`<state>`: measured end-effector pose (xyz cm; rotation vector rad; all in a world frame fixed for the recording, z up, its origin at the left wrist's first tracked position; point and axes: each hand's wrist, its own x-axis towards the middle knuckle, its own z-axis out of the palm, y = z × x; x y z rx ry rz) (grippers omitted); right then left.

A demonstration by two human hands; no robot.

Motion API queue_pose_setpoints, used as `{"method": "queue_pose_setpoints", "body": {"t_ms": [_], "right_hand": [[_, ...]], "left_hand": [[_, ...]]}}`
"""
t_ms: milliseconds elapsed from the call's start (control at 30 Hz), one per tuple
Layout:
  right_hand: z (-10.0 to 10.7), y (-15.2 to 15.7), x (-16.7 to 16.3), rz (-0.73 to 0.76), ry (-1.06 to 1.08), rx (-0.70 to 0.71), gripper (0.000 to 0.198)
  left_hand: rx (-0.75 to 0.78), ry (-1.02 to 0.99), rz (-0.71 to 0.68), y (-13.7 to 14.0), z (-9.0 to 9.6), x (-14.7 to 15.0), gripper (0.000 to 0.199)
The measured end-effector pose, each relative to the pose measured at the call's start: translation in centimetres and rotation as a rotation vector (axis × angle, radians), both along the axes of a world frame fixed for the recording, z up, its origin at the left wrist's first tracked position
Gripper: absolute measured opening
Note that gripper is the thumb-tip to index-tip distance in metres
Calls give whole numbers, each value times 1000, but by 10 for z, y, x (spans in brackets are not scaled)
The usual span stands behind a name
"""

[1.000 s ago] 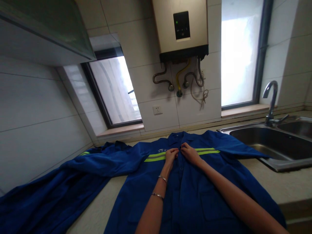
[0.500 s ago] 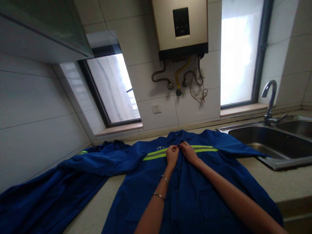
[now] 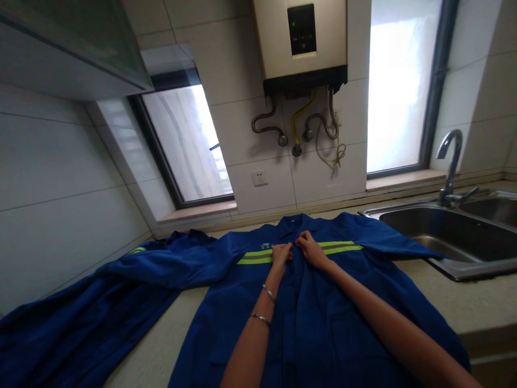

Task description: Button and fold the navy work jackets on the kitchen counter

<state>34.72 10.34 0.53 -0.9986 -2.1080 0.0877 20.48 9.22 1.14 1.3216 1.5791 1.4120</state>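
Observation:
A blue work jacket (image 3: 250, 302) with a yellow-green and grey reflective band across the chest lies front side up on the counter, its collar toward the wall. My left hand (image 3: 281, 256) pinches the edge of the front opening at chest height, by the band. Just to its right, my right hand (image 3: 310, 250) has its fingers closed on the other edge of the front placket. The fingertips of both hands are close together, with a small gap between them. Whether a button is between the fingers is too small to tell.
Another dark blue garment (image 3: 81, 318) is heaped on the left. A steel sink (image 3: 424, 231) with a tap (image 3: 449, 167) is on the right, the jacket's sleeve reaching its rim. On the wall hangs a water heater (image 3: 274, 37) with hoses, above a socket (image 3: 259, 178).
My left hand has shifted slightly left and down, its fingertips now a little apart from my right hand's. The right hand stays almost in place. The view has tilted slightly.

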Motion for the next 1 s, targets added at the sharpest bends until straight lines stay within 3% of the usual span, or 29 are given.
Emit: {"method": "queue_pose_setpoints", "body": {"t_ms": [167, 367, 633, 833, 1000], "right_hand": [[-4, 6, 1, 48, 17, -25, 16], [8, -1, 9, 41, -130, 23, 19], [11, -7, 5, -76, -201, 44, 17], [18, -16, 1, -155, -252, 98, 15], [18, -18, 3, -174, -213, 93, 19]], "left_hand": [[18, -22, 20, 2, -8, 3, 26], [175, 93, 5, -3, -3, 6, 10], [441, 523, 132, -13, -5, 16, 13], [418, 595, 126, -21, 8, 18, 16], [128, 230, -10, -18, 21, 7, 15]]}}
